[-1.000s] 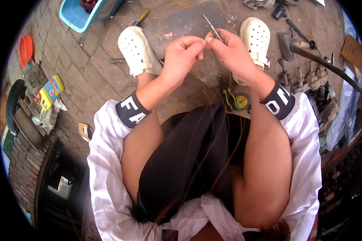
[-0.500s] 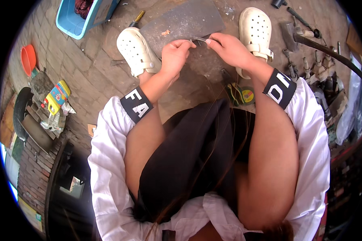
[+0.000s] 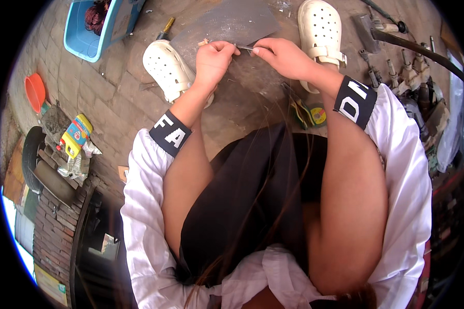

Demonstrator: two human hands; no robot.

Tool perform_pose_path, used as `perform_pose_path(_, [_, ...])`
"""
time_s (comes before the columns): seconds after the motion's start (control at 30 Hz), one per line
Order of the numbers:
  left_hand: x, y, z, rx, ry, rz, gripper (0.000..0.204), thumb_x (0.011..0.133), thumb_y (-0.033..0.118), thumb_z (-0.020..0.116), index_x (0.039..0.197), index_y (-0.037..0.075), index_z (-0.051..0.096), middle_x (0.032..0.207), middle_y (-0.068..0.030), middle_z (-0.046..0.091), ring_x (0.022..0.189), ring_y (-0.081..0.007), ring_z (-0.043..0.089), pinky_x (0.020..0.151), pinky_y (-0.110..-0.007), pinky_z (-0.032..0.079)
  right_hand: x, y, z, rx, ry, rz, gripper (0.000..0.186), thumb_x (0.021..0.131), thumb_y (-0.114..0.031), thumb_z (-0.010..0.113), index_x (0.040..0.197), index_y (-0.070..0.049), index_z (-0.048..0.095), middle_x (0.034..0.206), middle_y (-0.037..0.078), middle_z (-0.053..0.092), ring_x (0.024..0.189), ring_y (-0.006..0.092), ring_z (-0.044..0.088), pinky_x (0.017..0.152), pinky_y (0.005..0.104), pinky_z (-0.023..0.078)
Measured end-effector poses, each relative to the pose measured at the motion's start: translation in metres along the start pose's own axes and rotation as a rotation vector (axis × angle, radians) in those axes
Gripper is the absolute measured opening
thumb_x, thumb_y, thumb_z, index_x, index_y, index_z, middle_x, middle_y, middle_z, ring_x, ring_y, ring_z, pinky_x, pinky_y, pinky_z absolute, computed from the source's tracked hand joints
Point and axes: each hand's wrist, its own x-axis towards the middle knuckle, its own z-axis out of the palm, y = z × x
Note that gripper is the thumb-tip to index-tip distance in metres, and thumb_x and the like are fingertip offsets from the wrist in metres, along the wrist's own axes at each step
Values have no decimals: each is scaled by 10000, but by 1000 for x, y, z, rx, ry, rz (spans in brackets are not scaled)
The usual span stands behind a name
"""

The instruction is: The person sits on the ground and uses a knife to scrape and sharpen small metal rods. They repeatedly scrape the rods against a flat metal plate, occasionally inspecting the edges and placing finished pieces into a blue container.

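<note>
A thin, pale, shiny strip (image 3: 245, 47) spans the small gap between my two hands. My left hand (image 3: 213, 63) is closed, with thumb and forefinger pinched at the strip's left end. At the other end, my right hand (image 3: 285, 59) also pinches with thumb and forefinger. The strip is too small to name more exactly. Just beyond my hands, a flat grey metal sheet (image 3: 229, 20) lies on the ground, with a small tan scrap (image 3: 204, 41) beside my left knuckles.
My feet in white clogs (image 3: 322, 28) flank the sheet. Right of them lie a hammer (image 3: 366, 34) and several metal parts (image 3: 423, 77). A tape measure (image 3: 318, 116) sits below my right wrist. At left are a blue bin (image 3: 80, 38), an orange scoop (image 3: 35, 91) and a yellow jug (image 3: 76, 135).
The view has shifted slightly. Both hands have moved a little farther forward, and the strip now bridges the gap between their fingertips. Both hands stay pinched.
</note>
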Motion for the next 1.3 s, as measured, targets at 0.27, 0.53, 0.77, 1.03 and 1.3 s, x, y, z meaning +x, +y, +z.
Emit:
perform_pose_path(0.27, [-8,2,-13,277,89,108,194,827,159,653,690,27,617,550,63,470,524,-28,420,492,-217,324,2,6,9,69,50,-8,279,958,-248,491,967,-5,629,759,122,599,714,234,570,687,356,451])
perform_pose_path(0.53, [-16,-12,-32,984,5,1071,365,708,50,676,1067,71,616,1024,-59,607,915,-232,597,777,-361,497,2,-1,-9,93,124,16,349,964,-297,465,947,15,620,849,160,648,813,329,612,753,393,465])
perform_pose_path(0.77, [-20,-28,-49,1226,-150,1290,487,745,76,562,1225,-5,555,1315,-88,524,1219,-238,508,963,-327,459,-2,0,-11,-130,64,23,339,964,-295,481,860,21,549,747,196,580,741,377,573,683,446,439])
perform_pose_path(1.03, [-11,-36,-42,1217,-93,1214,545,757,58,543,1294,-20,495,1359,-105,478,1274,-240,456,987,-322,443,-3,-3,5,-91,-35,115,370,963,-318,495,846,28,553,687,185,555,670,360,541,657,431,434])
perform_pose_path(1.3, [-10,-37,-44,1200,-66,1193,560,765,70,544,1314,-18,472,1360,-120,467,1271,-249,456,985,-326,447,-3,-3,6,-48,-37,167,446,964,-376,481,824,35,581,647,169,548,629,308,545,645,410,438])
